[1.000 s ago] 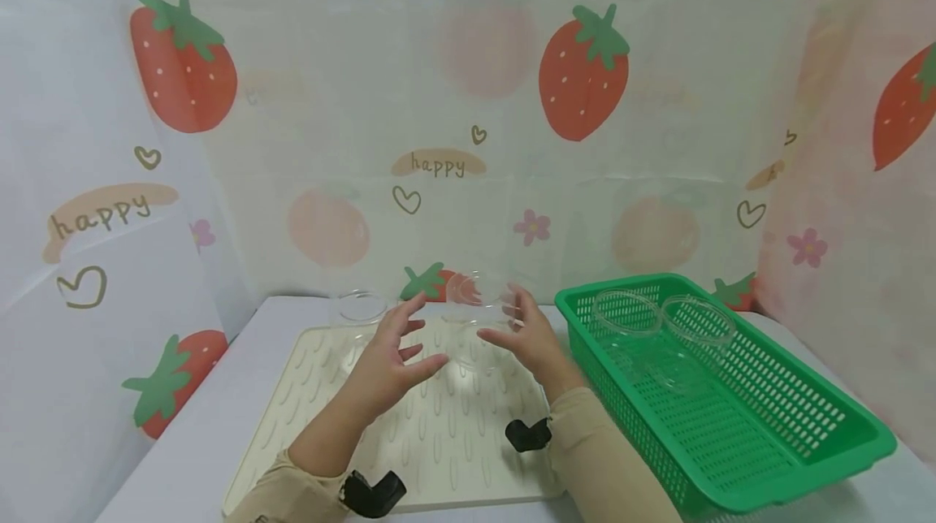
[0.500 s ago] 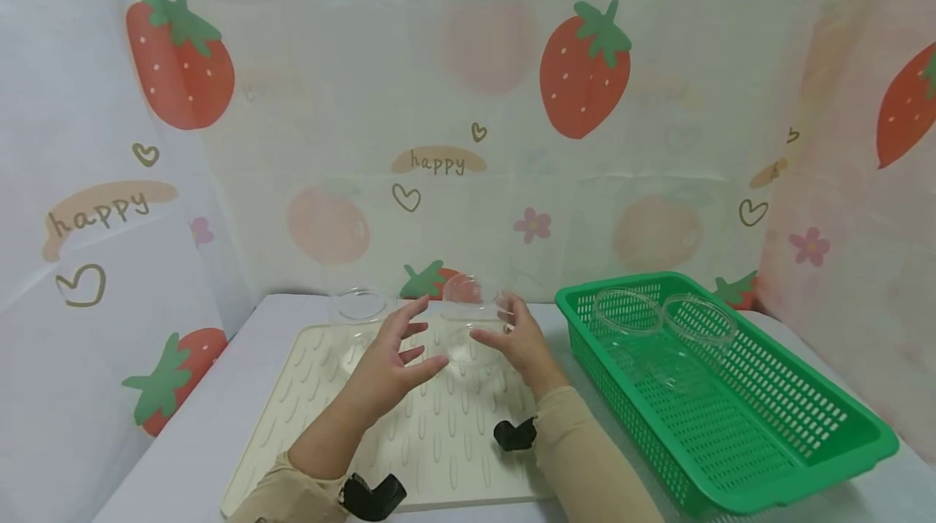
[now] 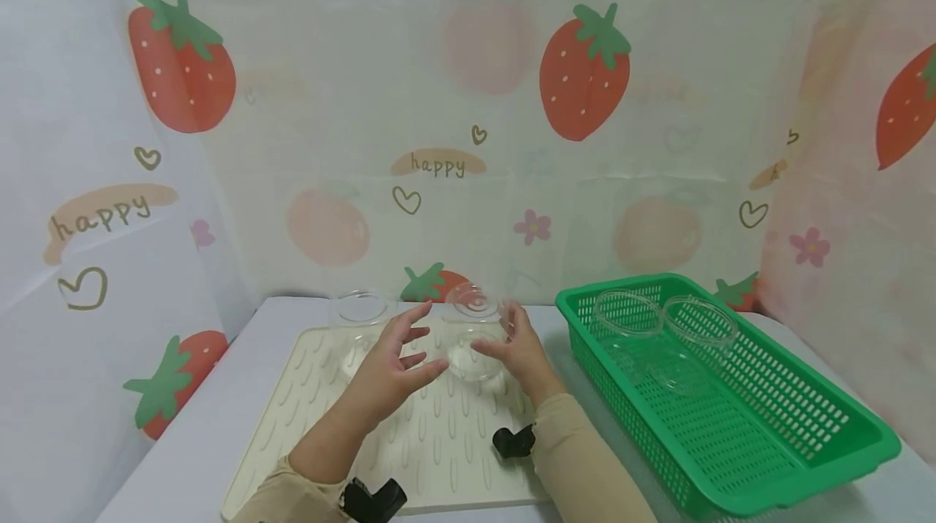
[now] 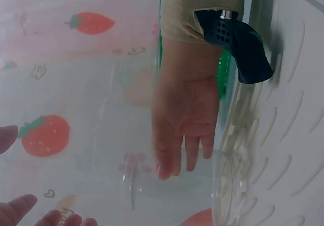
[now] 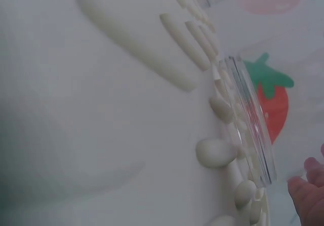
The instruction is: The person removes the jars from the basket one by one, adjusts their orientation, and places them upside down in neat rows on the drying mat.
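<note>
The right hand (image 3: 521, 354) has its thumb and fingers apart, with a clear jar (image 3: 470, 330) just beside the fingertips, toward the left hand (image 3: 389, 367); whether they touch is unclear. The left hand's fingers are also spread, partly covering a second jar (image 3: 360, 309) behind it. A ridged mat (image 3: 446, 450) lies under both hands; a green basket (image 3: 848, 458) sits right of the right hand. The nearer jar is round, see-through and rimmed.

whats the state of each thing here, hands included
mat, lying flat on the table
basket, upright
basket jars, side by side inside it
left jar, standing on the mat, partly hidden
right jar, standing on the mat
left hand, fingers spread, holding nothing
right hand, fingers apart beside the right jar, contact unclear
</note>
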